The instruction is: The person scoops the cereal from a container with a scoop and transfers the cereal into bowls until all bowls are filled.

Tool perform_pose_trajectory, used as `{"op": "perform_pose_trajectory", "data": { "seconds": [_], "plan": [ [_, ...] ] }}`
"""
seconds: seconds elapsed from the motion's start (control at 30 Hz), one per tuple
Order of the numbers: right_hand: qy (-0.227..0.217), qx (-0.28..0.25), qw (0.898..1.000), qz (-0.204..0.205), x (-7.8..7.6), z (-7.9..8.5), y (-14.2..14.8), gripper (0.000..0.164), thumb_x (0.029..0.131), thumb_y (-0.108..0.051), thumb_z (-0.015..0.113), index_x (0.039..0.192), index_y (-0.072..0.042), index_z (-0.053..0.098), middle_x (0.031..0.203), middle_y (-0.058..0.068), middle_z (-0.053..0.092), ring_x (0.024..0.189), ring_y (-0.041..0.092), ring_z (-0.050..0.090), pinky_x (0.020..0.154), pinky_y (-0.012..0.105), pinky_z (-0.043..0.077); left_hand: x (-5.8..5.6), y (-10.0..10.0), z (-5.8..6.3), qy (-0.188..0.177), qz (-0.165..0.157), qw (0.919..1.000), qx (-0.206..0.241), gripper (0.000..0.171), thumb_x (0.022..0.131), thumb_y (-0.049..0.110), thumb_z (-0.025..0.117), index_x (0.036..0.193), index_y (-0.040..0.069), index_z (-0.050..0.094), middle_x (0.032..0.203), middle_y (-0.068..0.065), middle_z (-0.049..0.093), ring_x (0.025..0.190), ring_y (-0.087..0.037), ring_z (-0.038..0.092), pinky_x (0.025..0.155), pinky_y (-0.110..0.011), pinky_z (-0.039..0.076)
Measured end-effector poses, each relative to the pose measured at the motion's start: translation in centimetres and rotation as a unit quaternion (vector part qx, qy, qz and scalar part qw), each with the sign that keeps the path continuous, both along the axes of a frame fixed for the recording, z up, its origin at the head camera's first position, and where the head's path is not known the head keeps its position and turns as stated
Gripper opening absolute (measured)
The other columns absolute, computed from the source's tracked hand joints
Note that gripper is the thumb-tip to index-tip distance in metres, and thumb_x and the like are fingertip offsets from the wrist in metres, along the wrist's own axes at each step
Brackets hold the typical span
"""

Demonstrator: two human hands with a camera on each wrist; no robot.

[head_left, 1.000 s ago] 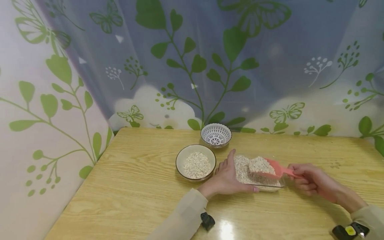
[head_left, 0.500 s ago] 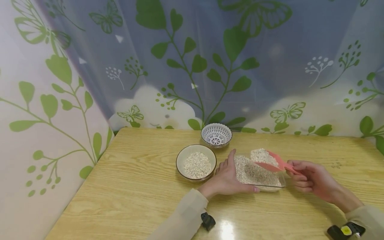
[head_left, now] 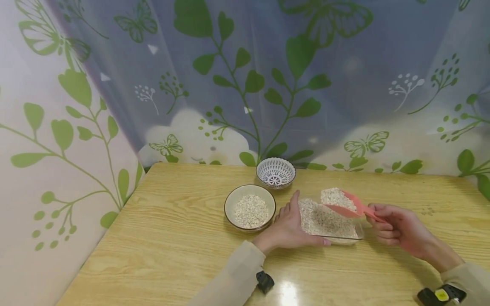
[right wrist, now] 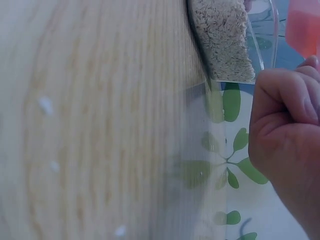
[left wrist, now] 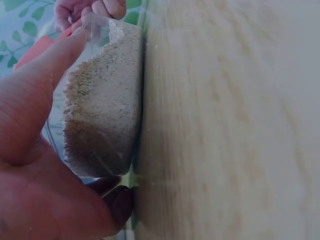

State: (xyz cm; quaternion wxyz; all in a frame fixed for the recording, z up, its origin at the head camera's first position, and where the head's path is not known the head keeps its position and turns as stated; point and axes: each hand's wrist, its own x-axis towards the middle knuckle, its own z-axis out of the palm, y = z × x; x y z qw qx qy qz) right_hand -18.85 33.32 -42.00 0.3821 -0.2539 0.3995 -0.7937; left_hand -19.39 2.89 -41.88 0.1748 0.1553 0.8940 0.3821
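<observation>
My right hand grips the handle of a pink scoop, heaped with oats. The scoop is held above a clear rectangular container of oats, over its right part. My left hand holds that container by its left end, thumb along the near side. In the left wrist view the thumb lies along the clear container and the fingers bend at its end. The right wrist view shows my curled right hand with part of the pink scoop beyond it.
A cream bowl with a dark rim, holding oats, stands left of the left hand. Behind it is a small blue-and-white patterned bowl. Several pale flakes lie on the wooden table. A leaf-printed cloth hangs behind.
My right hand has raised the loaded scoop from the oats in the container to just above them, then kept it nearly still. The left hand has stayed in place.
</observation>
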Motion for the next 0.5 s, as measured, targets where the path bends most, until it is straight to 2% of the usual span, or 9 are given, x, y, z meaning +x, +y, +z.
{"op": "perform_pose_trajectory", "data": {
  "seconds": [0.1,0.23,0.4,0.5],
  "plan": [
    [0.001,0.011,1.000,-0.010,0.1,0.2,0.0,0.050,0.102,-0.002,0.000,0.103,-0.004,0.050,0.071,0.005,0.017,0.053,0.016,0.011,0.048,0.031,0.007,0.0,-0.1,0.2,0.006,-0.005,1.0000,0.000,0.142,0.069,0.059,0.089,0.165,0.027,-0.011,0.173,-0.012,0.010,0.159,-0.033,0.016,0.127,-0.053,0.025],
    [-0.001,0.013,1.000,-0.016,0.2,0.3,0.0,0.051,0.102,-0.002,0.000,0.103,-0.004,0.050,0.071,0.005,0.017,0.053,0.017,0.011,0.048,0.031,0.007,-0.2,-0.3,0.9,0.020,-0.014,0.9997,0.008,0.141,0.071,0.060,0.088,0.165,0.027,-0.012,0.173,-0.010,0.003,0.160,-0.032,0.012,0.125,-0.054,0.030],
    [0.011,0.012,1.000,-0.016,0.1,0.3,0.0,0.051,0.103,-0.003,0.001,0.103,-0.006,0.052,0.071,0.004,0.017,0.053,0.016,0.010,0.047,0.031,0.006,-0.3,-0.9,2.2,0.034,-0.025,0.9986,0.034,0.137,0.073,0.058,0.087,0.164,0.031,-0.013,0.172,-0.007,0.005,0.159,-0.032,0.015,0.121,-0.056,0.035],
    [0.016,0.012,1.000,-0.017,0.0,0.4,0.0,0.051,0.103,-0.003,0.000,0.103,-0.006,0.052,0.070,0.004,0.017,0.053,0.016,0.009,0.046,0.031,0.006,-0.2,-1.4,3.0,0.045,-0.043,0.9970,0.045,0.134,0.075,0.055,0.087,0.163,0.036,-0.011,0.172,-0.006,0.008,0.158,-0.031,0.017,0.121,-0.057,0.036]
  ]
}}
